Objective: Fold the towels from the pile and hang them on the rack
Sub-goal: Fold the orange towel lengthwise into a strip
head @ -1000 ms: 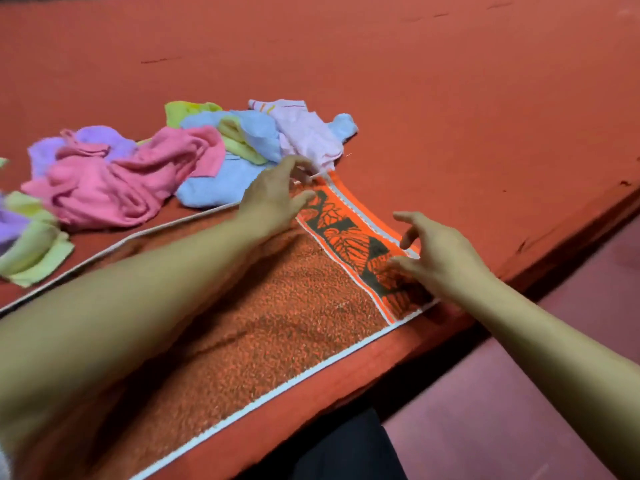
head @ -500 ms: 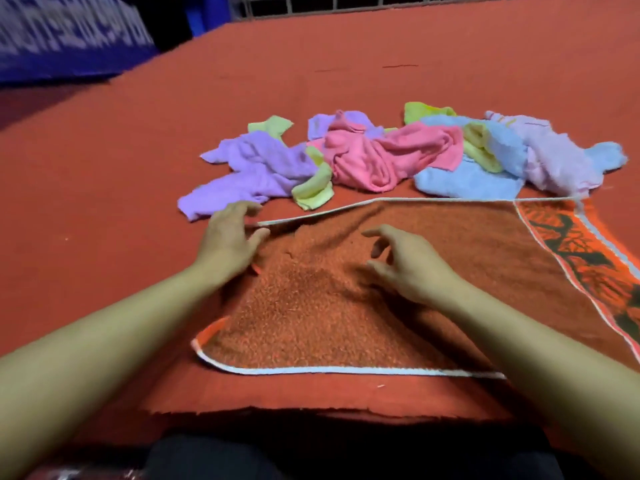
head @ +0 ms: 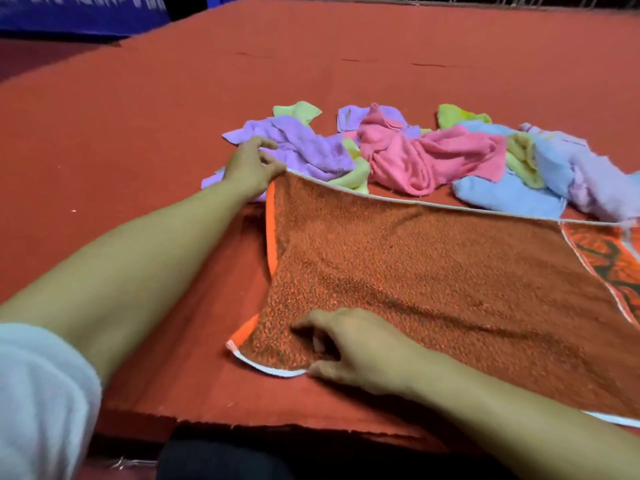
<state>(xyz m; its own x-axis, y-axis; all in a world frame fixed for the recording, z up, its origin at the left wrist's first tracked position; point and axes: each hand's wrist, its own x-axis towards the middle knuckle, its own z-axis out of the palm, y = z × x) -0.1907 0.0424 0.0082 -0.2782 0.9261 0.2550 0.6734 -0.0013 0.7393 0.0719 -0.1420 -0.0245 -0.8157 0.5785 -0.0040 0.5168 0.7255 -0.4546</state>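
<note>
The orange towel point(head: 433, 271) lies spread on the red tabletop point(head: 138, 116), its left end nearest the person and its patterned border point(head: 602, 254) running off the right edge of view. The left hand point(head: 251, 168) pinches the far left corner, fingers point(head: 266, 157) curled on the white-edged hem. The right hand point(head: 356, 344) holds the near left corner, its fingers bent down into the cloth, with the thumb along the white hem.

It looks like soft, limp terry with some weight to it: it sags and wrinkles between the 2 hands and will not hold a shape by itself. I would judge the corners the right places to hold, since a grip in the middle would only bunch it. The pile looks grippy, not slippery, and nothing about it is fragile.

Just beyond it sits the pile of small towels point(head: 415, 157), crumpled together: lilac, pink, pale green, blue. They overlap so much that I cannot count them, and the rightmost is blurred.

The towel's right end is cut off, so its full length is unknown. A railing point(head: 485, 0) shows at the top edge, too little to say whether it is the rack. Whether the right fingertips have cloth pinched beneath them is hidden by the hand itself.
</note>
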